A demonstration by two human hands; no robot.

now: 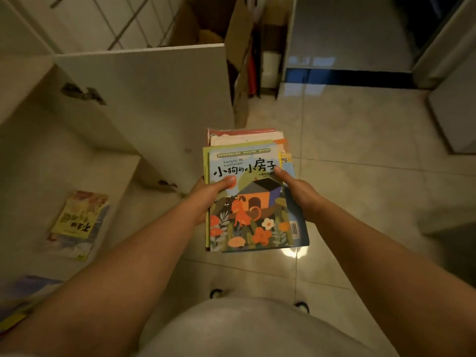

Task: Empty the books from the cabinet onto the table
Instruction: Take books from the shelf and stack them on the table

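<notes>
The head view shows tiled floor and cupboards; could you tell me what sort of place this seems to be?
Probably a room in a home. The glossy tiled floor, a low white cabinet with its door swung open, cardboard boxes stored behind it, and children's picture books held in both hands all suggest that.

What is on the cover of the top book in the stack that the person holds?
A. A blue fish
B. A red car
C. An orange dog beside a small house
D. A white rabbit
C: the top book, held by the left hand and right hand, shows an orange dog by a doghouse among flowers.
</notes>
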